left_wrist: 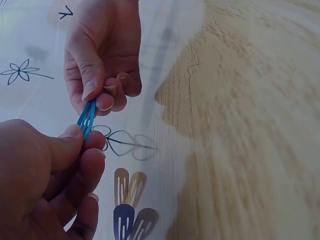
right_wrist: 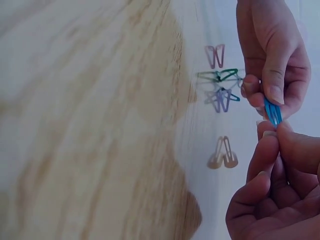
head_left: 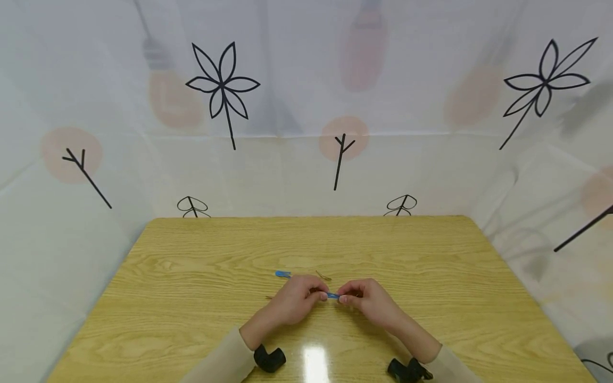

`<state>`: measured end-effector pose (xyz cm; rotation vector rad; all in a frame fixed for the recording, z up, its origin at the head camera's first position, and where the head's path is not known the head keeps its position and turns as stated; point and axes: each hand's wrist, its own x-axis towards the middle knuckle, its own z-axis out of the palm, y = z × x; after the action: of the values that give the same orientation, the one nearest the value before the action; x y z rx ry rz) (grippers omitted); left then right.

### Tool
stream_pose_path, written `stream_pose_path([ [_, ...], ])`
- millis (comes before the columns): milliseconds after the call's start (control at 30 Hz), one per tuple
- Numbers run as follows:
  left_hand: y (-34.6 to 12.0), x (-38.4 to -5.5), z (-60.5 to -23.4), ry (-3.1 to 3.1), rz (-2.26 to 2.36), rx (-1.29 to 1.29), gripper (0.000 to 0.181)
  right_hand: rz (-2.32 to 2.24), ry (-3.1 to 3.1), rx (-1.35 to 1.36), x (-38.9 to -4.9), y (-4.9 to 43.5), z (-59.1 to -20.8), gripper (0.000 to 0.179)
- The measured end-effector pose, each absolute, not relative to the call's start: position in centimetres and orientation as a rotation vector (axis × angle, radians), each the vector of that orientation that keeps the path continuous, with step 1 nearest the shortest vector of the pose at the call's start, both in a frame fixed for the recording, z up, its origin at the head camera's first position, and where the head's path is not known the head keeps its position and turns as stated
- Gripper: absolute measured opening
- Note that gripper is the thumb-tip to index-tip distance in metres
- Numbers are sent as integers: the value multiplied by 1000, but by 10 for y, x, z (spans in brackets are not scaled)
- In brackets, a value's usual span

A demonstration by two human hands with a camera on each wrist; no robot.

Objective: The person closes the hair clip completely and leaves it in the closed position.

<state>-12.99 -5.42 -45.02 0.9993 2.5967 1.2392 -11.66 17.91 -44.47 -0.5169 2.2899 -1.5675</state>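
Note:
A blue snap hair clip [head_left: 332, 295] is stretched between both hands just above the table. My left hand [head_left: 296, 300] pinches one end between thumb and fingertips, and my right hand [head_left: 375, 304] pinches the other end. In the left wrist view the blue snap hair clip [left_wrist: 86, 120] shows a narrow slotted frame, with the left hand [left_wrist: 50, 165] below it and the right hand [left_wrist: 102, 60] above. In the right wrist view the right hand [right_wrist: 285, 185] is nearest the camera. Both ends of the clip are covered by fingers.
Another blue clip [head_left: 282, 274] and a gold clip [head_left: 323, 275] lie beyond the hands on the wooden table [head_left: 412, 250]. The left wrist view shows a dark blue clip [left_wrist: 123, 220]; the right wrist view shows green [right_wrist: 227, 75] and tan [right_wrist: 220, 154] clips. Patterned cloth surrounds the table.

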Motion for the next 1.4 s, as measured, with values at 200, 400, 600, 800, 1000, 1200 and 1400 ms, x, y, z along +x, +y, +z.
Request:
stream_pose_path([
  [200,-54,-131,-450,2603,1227,1023,11,-1573,2276,-510,-117,179,-445,16],
  [400,-55,-130,-449,2597,1232,1028,12,-1566,2290,-519,-116,179,-443,16],
  [600,-56,-129,-448,2566,1261,1029,12,-1596,2270,-503,-115,178,-443,16],
  [800,-57,-129,-447,2541,1285,1041,13,-1605,2266,-509,-115,178,-445,15],
  [1000,-56,-129,-447,2509,1309,1042,13,-1602,2274,-542,-115,178,-444,14],
  [1200,-56,-129,-447,2510,1320,1038,12,-1602,2285,-524,-115,178,-444,13],
  [1400,-55,-129,-448,2493,1353,1025,12,-1622,2270,-490,-115,179,-446,14],
])
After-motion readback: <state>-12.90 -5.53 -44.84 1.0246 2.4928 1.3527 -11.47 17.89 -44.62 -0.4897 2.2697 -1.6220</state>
